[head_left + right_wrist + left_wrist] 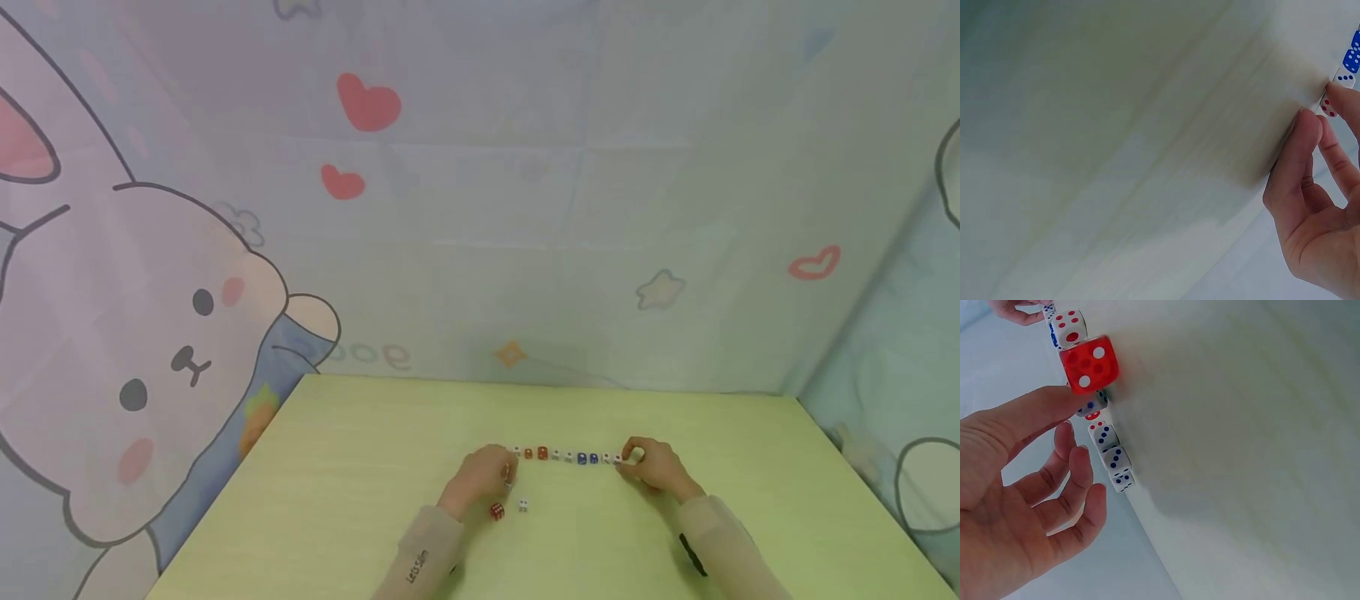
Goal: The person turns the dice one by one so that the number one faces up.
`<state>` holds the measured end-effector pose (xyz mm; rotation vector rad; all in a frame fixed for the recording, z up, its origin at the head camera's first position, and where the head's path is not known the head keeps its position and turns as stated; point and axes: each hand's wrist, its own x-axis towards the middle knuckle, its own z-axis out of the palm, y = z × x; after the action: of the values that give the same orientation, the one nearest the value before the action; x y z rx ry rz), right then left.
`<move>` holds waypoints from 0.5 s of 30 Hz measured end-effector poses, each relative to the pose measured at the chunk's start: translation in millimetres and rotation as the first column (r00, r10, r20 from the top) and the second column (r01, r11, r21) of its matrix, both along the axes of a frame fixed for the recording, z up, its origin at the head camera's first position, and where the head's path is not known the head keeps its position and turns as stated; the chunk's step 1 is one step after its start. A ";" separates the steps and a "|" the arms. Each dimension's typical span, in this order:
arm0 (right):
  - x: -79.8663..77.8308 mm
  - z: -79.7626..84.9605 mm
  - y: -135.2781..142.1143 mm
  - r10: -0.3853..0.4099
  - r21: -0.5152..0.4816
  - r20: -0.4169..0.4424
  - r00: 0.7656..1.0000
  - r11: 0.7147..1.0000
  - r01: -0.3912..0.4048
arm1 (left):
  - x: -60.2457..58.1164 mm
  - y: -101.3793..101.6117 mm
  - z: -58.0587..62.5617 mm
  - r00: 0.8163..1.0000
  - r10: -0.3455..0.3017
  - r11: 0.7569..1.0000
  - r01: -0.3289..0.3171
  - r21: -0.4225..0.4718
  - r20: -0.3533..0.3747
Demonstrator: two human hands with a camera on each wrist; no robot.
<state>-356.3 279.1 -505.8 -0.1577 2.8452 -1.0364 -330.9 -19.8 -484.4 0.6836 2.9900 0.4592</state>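
Observation:
My left hand [483,475] is at the left end of a row of dice, its thumb and forefinger pinching a small white die [1092,404] with blue dots. In the left wrist view this die is partly hidden behind a larger red die [1090,364], and the other fingers are bent. At the row's right end, my right hand [658,467] pinches the last white die [1329,106], which shows red dots. Between the hands stand two blue dice [582,458], a red die [542,452], an orange die [528,452] and several white ones.
Nearer to me, off the row, lie a red die [497,511] and a white die [523,505] beside the left wrist. The pale yellow-green table [360,467] meets a printed cloth [480,275] at its back edge.

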 end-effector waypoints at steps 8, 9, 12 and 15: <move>-0.5 -1.1 1.5 0.026 0.007 -0.013 1.000 1.000 -0.026 | 1.0 -2.6 1.1 1.000 -0.011 1.000 0.011 0.007 0.003; -0.4 -1.4 1.5 0.021 0.004 -0.009 1.000 1.000 -0.021 | 1.0 -3.1 1.0 1.000 -0.009 1.000 0.009 0.002 0.005; -1.0 -2.3 1.7 0.021 0.002 -0.006 1.000 1.000 -0.021 | 0.4 -4.9 -0.1 1.000 0.004 1.000 -0.004 -0.008 0.018; -2.0 -2.4 1.4 0.007 0.001 0.000 1.000 1.000 -0.007 | -0.4 -6.6 -1.0 0.999 0.022 1.000 -0.022 -0.005 0.038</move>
<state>-358.3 280.5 -508.2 -0.1674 2.8429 -1.0344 -331.4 -26.4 -485.4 0.6347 2.9648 0.4610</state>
